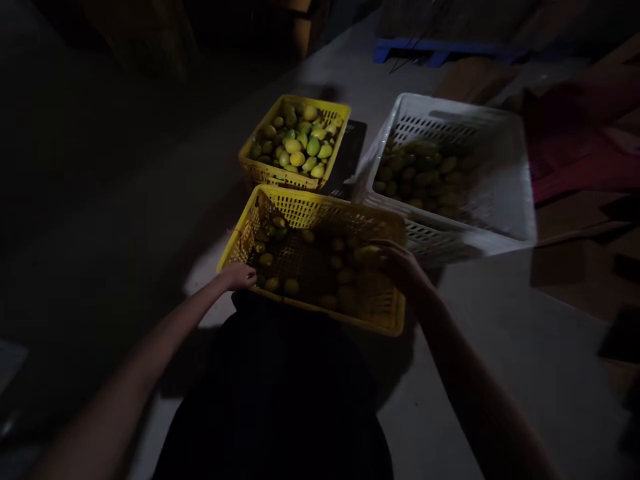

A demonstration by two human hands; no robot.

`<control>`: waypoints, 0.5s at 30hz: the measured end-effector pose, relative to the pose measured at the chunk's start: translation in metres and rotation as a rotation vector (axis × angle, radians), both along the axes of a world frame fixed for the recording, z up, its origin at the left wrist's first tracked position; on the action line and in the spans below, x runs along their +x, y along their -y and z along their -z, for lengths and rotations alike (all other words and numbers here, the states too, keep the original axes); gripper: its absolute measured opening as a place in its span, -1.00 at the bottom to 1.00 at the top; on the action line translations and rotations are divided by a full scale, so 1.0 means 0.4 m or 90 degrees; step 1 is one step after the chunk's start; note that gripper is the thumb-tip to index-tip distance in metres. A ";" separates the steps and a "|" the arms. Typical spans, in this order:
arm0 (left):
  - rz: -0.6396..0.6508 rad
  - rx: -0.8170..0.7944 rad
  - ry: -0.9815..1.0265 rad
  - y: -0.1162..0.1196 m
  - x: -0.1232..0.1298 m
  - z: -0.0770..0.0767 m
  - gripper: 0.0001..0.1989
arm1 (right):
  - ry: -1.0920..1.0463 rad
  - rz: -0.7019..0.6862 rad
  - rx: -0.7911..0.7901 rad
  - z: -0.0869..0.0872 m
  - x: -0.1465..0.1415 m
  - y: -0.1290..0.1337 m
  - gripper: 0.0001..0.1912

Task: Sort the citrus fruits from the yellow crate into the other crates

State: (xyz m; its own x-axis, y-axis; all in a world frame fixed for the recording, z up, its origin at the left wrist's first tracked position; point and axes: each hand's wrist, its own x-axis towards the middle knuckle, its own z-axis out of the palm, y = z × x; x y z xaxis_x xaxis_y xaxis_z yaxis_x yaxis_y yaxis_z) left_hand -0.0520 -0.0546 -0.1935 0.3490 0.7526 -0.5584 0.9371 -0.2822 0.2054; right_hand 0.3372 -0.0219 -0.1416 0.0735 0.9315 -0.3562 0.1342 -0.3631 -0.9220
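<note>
A yellow crate (327,210) stands right before me with several yellow-green fruits lying on its bottom. My left hand (239,275) is closed on its near left rim. Over the crate's right side, my right hand (395,257) holds a yellow fruit (367,254) by the fingertips. Behind stands a second yellow crate (273,175), heaped with green and yellow fruits (297,159). To the right, a larger white crate (505,233) contains many fruits, dim in the shadow.
A blue pallet (437,50) lies at the back. Brown cardboard (575,267) and a red item (575,153) are on the right. A dark flat object (353,143) sits between the rear yellow crate and the white one. Much of the left is too dark to make out.
</note>
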 end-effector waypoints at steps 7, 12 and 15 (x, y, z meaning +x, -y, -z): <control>0.020 -0.026 -0.047 -0.058 0.025 -0.006 -0.74 | -0.247 0.287 -0.003 -0.099 0.126 0.290 -0.53; 0.041 -0.013 -0.088 -0.163 0.133 0.015 -0.75 | -0.333 0.535 -0.183 0.017 0.135 0.440 -0.78; 0.089 -0.002 -0.061 -0.219 0.260 0.058 -0.77 | -0.345 0.559 -0.236 0.104 0.116 0.517 -0.82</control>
State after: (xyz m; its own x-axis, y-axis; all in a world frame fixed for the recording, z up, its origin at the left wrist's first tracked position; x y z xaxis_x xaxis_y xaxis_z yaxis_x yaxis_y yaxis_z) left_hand 0.0521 0.0330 -0.2168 0.3950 0.6988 -0.5964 0.9042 -0.4103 0.1181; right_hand 0.3834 -0.2288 -0.1833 0.4078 0.4594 -0.7891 -0.6975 -0.4009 -0.5939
